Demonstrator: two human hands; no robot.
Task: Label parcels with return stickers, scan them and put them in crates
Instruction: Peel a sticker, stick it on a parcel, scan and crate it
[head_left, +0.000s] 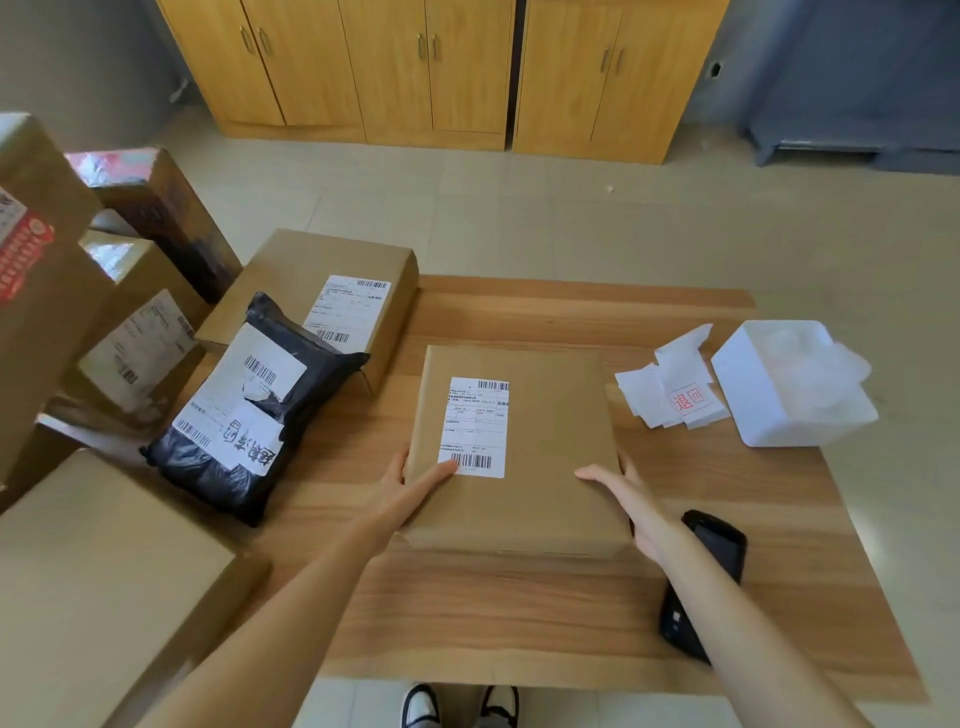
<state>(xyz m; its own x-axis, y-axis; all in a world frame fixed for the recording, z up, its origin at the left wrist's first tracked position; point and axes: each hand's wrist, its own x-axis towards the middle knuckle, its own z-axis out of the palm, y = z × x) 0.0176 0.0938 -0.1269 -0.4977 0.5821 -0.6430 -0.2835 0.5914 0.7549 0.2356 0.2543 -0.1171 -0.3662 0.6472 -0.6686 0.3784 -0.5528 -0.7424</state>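
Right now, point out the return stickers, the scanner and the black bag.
return stickers (688, 401), head view, on the red-stamped slip.
scanner (719, 543), head view, on its dark screen.
black bag (208, 467), head view, on bare plastic near its lower end.

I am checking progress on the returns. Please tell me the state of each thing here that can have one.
Flat brown parcel: lying flat, shipping label up, no return sticker.
Left hand: grips its left edge.
Right hand: grips its right edge.
Black bag parcel: an extra sticker on it.
Return stickers: loose pile.
Scanner: lying unused.
Cabinet doors: closed.
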